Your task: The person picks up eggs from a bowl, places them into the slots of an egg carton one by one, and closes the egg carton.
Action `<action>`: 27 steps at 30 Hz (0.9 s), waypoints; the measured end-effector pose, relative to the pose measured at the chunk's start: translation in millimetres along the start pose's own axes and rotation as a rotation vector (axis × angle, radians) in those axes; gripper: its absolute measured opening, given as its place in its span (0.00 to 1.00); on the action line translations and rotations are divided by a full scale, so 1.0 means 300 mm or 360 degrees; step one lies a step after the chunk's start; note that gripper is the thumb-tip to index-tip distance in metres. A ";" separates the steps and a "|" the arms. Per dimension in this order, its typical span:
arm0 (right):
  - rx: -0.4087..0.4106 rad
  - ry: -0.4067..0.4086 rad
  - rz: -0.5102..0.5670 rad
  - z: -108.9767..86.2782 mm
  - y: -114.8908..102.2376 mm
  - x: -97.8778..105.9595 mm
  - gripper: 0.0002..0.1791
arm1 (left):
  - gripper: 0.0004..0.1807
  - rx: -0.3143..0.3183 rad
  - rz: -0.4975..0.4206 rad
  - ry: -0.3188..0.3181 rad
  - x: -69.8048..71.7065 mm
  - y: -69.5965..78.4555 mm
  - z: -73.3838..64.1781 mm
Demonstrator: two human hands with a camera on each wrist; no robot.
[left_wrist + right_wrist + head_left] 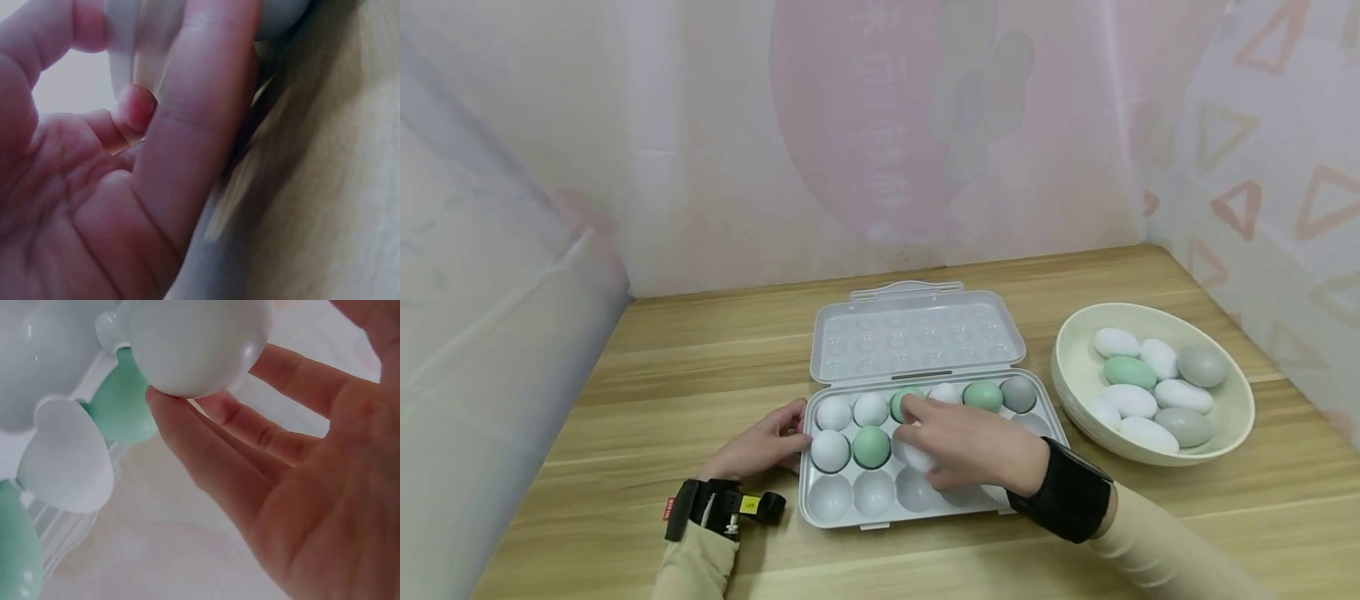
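A white plastic egg box (895, 515) lies on the table with its lid (917, 337) folded back. My left hand (760, 442) grips the box's left side, the thumb on the rim; in the left wrist view its fingers curl against the pale wall. Over the middle row, my right hand (973, 437) pinches a white egg (200, 344) between thumb and fingertips, right beside a green egg (871, 447). White, green and grey eggs fill the back row, and a white egg (831, 451) sits at the middle row's left end. My right hand hides part of the box.
To the right of the box stands a cream bowl (1078, 404) with several white, green and grey eggs in it. Printed cloth walls (700, 167) enclose the wooden table (700, 358) at the back and sides.
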State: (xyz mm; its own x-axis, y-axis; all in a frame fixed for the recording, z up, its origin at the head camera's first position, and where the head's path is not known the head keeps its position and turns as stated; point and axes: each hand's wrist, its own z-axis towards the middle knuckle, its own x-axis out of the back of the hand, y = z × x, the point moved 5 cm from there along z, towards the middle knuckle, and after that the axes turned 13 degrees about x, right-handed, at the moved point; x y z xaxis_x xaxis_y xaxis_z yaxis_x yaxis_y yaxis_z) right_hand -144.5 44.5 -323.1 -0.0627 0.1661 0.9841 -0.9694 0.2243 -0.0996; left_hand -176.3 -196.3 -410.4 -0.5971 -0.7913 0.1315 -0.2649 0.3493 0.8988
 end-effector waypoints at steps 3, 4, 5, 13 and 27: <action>0.0039 -0.0044 0.0008 0.011 0.006 -0.008 0.18 | 0.10 -0.0008 0.0002 -0.0005 -0.004 0.006 -0.002; 0.0047 -0.0056 0.0019 0.014 0.009 -0.011 0.18 | 0.10 -0.0005 -0.0001 -0.0003 -0.005 0.007 -0.003; 0.0051 -0.0071 0.0031 0.017 0.011 -0.014 0.19 | 0.11 -0.0002 0.0002 0.0000 -0.005 0.008 -0.003; 0.0057 -0.0088 0.0170 0.032 0.029 -0.036 0.20 | 0.10 0.0010 0.0008 0.0012 -0.006 0.011 -0.006; 0.0134 -0.0103 0.0149 0.035 0.034 -0.044 0.10 | 0.11 0.0024 0.0031 0.0028 -0.006 0.010 -0.010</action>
State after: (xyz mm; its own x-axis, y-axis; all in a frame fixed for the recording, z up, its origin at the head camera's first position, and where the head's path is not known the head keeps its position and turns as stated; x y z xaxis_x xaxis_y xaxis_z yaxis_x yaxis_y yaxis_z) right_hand -156.2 34.5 -335.6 -0.1665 0.1194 0.9788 -0.9749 0.1289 -0.1815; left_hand -173.8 -195.2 -406.7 -0.5888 -0.7930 0.1566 -0.2647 0.3723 0.8896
